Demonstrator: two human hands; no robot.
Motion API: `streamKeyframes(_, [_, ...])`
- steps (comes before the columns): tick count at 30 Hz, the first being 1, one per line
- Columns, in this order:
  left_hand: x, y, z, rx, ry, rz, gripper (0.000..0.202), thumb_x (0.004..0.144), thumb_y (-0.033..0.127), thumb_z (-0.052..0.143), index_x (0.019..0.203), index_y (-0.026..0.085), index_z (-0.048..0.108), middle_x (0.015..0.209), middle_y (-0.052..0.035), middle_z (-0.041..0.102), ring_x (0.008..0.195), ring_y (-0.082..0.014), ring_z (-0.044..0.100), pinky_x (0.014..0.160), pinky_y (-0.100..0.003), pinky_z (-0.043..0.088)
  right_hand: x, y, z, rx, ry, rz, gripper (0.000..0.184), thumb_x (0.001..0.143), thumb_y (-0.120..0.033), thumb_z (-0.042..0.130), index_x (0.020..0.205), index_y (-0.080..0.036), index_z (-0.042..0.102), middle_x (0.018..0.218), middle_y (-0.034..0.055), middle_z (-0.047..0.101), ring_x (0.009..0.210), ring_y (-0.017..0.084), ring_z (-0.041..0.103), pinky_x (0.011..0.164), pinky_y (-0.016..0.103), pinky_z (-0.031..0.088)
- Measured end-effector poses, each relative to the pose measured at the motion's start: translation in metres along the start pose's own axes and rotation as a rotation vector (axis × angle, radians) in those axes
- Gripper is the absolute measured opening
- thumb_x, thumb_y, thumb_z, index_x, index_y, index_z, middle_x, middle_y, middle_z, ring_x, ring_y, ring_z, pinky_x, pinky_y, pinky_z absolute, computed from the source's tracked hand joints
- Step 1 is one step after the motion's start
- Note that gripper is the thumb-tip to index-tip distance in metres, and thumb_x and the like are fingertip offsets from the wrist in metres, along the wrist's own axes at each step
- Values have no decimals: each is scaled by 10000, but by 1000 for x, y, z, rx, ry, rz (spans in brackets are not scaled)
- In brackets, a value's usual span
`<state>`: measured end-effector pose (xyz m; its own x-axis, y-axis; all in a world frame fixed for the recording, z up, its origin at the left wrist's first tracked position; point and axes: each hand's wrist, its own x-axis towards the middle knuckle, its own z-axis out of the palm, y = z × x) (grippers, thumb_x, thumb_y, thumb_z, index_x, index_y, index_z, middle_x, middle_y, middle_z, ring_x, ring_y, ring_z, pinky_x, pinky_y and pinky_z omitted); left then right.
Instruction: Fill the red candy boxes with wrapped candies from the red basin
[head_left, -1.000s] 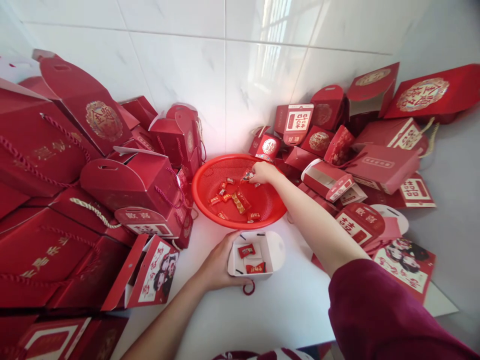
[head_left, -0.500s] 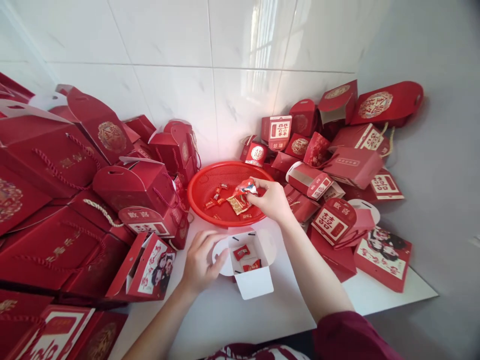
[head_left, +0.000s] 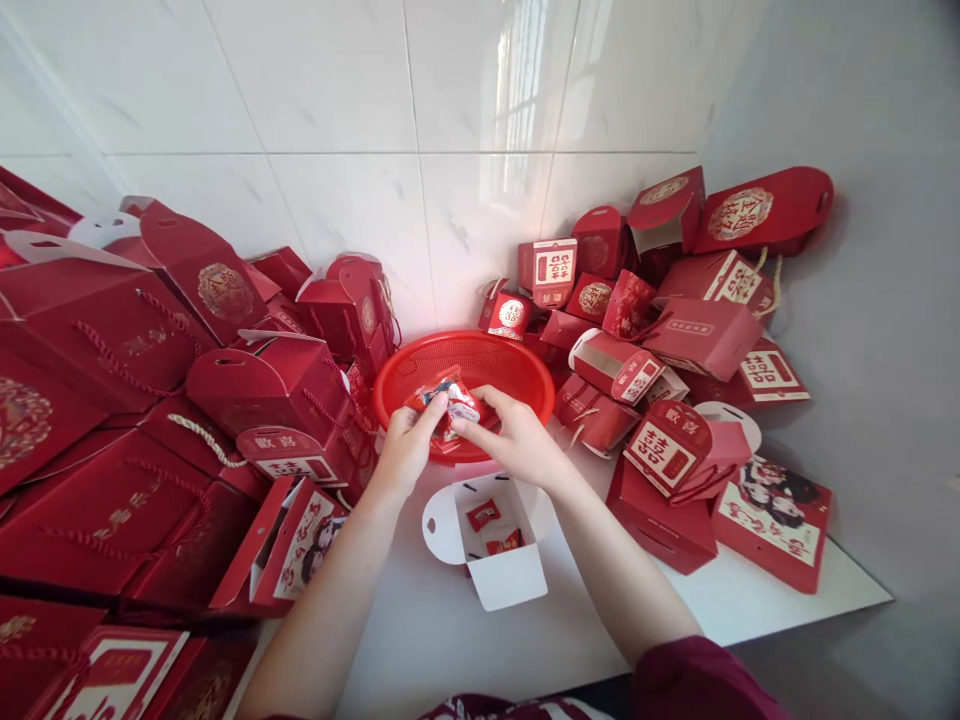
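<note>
Above the near side of a red plastic basket [head_left: 517, 365], both my hands grip red-and-white wrapped candy packets [head_left: 454, 395]. My left hand [head_left: 409, 440] pinches the packets from the left, thumb on top. From the other side, my right hand [head_left: 514, 430] holds them between thumb and fingers. Just below my hands stands an open box [head_left: 491, 590], white inside, its flaps folded outward. Two small red-wrapped candies [head_left: 483, 514] lie in it. What else lies in the basket is mostly hidden by my hands.
Red gift boxes with rope handles [head_left: 135, 340] are stacked high on the left. More red boxes [head_left: 697, 335] pile up on the right, against the grey wall. A white tiled wall [head_left: 345, 90] rises behind the basket. Everything stands on a white table [head_left: 405, 640].
My left hand has left the box flap and moved up to the packets. My right hand has brought the packets slightly left and nearer, and both hands now hold them.
</note>
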<state>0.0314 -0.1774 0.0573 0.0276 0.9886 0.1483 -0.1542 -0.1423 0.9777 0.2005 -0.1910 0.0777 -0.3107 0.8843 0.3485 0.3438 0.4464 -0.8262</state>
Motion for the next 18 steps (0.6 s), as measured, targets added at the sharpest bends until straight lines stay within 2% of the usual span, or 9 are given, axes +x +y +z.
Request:
streamKeyframes(2, [0, 3, -6, -59, -49, -19, 393, 816, 464, 733, 1035, 139, 765, 956, -79, 783, 874, -216, 724, 803, -291, 557, 0, 4, -5, 93, -7, 41, 323, 933, -516, 549, 950, -200, 613, 847, -4, 641, 715, 136, 551, 674, 253, 419])
streamKeyframes(5, [-2, 10, -9, -73, -119, -44, 359, 797, 412, 765, 1028, 138, 770, 999, -92, 783, 930, -237, 725, 882, -328, 553, 3, 11, -7, 169, 6, 48, 329, 918, -512, 578, 850, -190, 593, 768, -17, 598, 664, 122, 500, 632, 241, 396])
streamKeyframes(8, [-5, 15, -6, -52, -124, -21, 386, 781, 410, 782, 1063, 148, 758, 1065, -102, 772, 996, -258, 716, 935, -365, 545, 5, 15, -4, 215, 86, 30, 326, 895, -495, 620, 792, -192, 553, 718, -25, 564, 642, 119, 468, 613, 239, 377])
streamKeyframes(12, [-10, 19, -1, 119, -143, 19, 390, 774, 386, 794, 1091, 163, 750, 1124, -97, 758, 1072, -268, 694, 980, -380, 528, 4, 13, -1, 244, 211, 8, 325, 897, -467, 634, 749, -196, 529, 676, -34, 502, 623, 115, 406, 591, 244, 339])
streamKeyframes(15, [-12, 22, 0, 198, -144, 63, 348, 828, 389, 741, 1098, 169, 755, 1111, -85, 763, 1071, -265, 695, 971, -376, 533, 3, 9, 0, 348, 211, -16, 305, 903, -437, 639, 754, -195, 529, 693, -32, 492, 648, 116, 409, 613, 243, 347])
streamKeyframes(18, [-13, 23, -2, 214, -147, 122, 340, 840, 392, 727, 1097, 171, 758, 1096, -71, 768, 1053, -261, 700, 935, -356, 548, 3, 8, -1, 467, 154, 15, 313, 897, -460, 642, 778, -198, 520, 714, -33, 496, 656, 116, 434, 630, 241, 375])
